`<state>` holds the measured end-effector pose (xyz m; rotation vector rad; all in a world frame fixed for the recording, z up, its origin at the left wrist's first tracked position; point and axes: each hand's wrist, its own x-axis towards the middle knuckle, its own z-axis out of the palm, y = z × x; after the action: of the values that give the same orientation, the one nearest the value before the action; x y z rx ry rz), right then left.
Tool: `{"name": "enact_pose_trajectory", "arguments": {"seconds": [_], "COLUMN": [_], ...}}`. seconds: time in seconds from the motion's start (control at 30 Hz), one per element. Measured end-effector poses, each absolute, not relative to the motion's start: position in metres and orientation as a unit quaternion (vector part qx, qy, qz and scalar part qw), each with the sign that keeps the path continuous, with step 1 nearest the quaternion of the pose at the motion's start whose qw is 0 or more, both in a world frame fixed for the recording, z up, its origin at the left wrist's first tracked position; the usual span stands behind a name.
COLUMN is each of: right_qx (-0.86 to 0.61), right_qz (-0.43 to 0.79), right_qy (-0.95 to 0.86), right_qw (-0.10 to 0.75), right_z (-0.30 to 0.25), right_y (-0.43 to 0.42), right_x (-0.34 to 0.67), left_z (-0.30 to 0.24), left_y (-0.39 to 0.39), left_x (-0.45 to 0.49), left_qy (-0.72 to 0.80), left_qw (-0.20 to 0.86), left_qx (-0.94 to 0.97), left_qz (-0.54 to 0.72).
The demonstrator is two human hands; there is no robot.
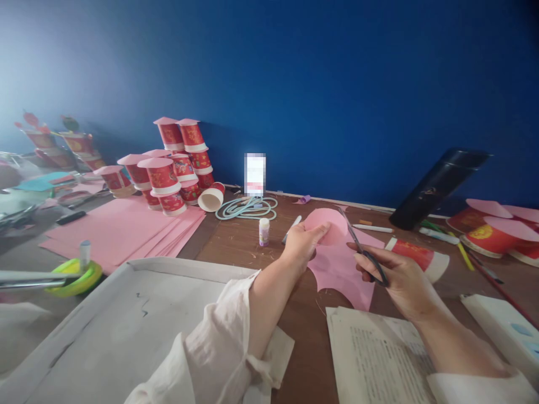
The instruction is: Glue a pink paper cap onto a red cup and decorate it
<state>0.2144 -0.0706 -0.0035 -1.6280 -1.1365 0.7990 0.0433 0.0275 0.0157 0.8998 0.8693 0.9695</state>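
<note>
Between the thumb and fingers of my left hand (301, 244) is a round piece of pink paper (326, 221). My right hand (398, 278) grips black-handled scissors (364, 252), their blades reaching up to the right edge of the paper circle. Under both hands lies a pink paper offcut (345, 272) with curved bites cut from its edges. A red paper cup (415, 258) rests on its side just behind my right hand. Left of my left hand stands a small glue bottle (264, 233) with a white cap.
Stacked red paper cups (164, 177) topped with pink discs stand at the left, beside pink paper sheets (113, 230). A blurred phone (255, 174) and coiled cable (246, 209) sit near the wall. A black flask (438, 188) leans at right. A white box lid (168, 342) lies in front.
</note>
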Motion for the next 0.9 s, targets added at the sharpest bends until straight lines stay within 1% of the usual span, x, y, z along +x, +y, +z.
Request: {"name": "enact_pose_trajectory", "arguments": {"seconds": [0.23,0.9], "right_qx": [-0.686,-0.680], "right_qz": [0.304,0.311], "right_qy": [-0.473,-0.468], "right_qw": [0.461,0.470], "right_z": [0.0031,0.0025], "right_y": [-0.0724,-0.0739], "right_x": [0.2113,0.2119], "left_z": [0.0161,0.0139], "left_y": [0.0284,0.0290], "left_x": [0.0432,0.0440], "left_qy": [0.399,0.386], "left_qw": [0.699,0.703], "left_qx": [0.405,0.412], "left_qz": [0.435,0.434]}}
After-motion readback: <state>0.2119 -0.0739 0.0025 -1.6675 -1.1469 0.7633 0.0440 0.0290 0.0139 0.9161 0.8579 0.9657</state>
